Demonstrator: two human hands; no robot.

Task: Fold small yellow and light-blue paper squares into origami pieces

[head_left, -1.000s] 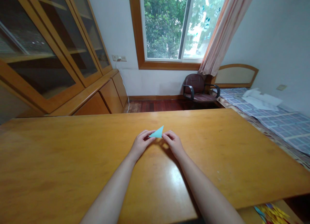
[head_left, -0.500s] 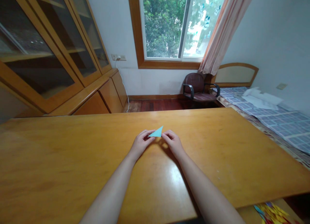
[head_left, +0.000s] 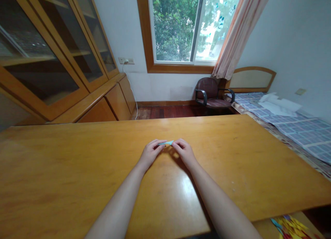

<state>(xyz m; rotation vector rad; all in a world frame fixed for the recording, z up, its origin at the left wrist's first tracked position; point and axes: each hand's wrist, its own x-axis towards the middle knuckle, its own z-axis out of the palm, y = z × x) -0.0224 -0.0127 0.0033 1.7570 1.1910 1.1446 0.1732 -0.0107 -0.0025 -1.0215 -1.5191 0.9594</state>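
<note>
A small light-blue folded paper (head_left: 167,142) is pinched between my two hands above the middle of the wooden table (head_left: 77,170). My left hand (head_left: 150,153) grips its left end with closed fingers. My right hand (head_left: 184,151) grips its right end the same way. Only a thin blue sliver of the paper shows between the fingertips; the remainder is hidden by my fingers.
A pile of coloured paper pieces (head_left: 289,227) lies below the table's near right corner. Beyond the table stand a dark armchair (head_left: 210,94), a bed (head_left: 292,125) with white papers on it, and glass-door cabinets (head_left: 57,66) at the left.
The blue paper stood up as a triangle between my fingers; now it has been tilted or folded down to a thin sliver. Both hands stay in the same place.
</note>
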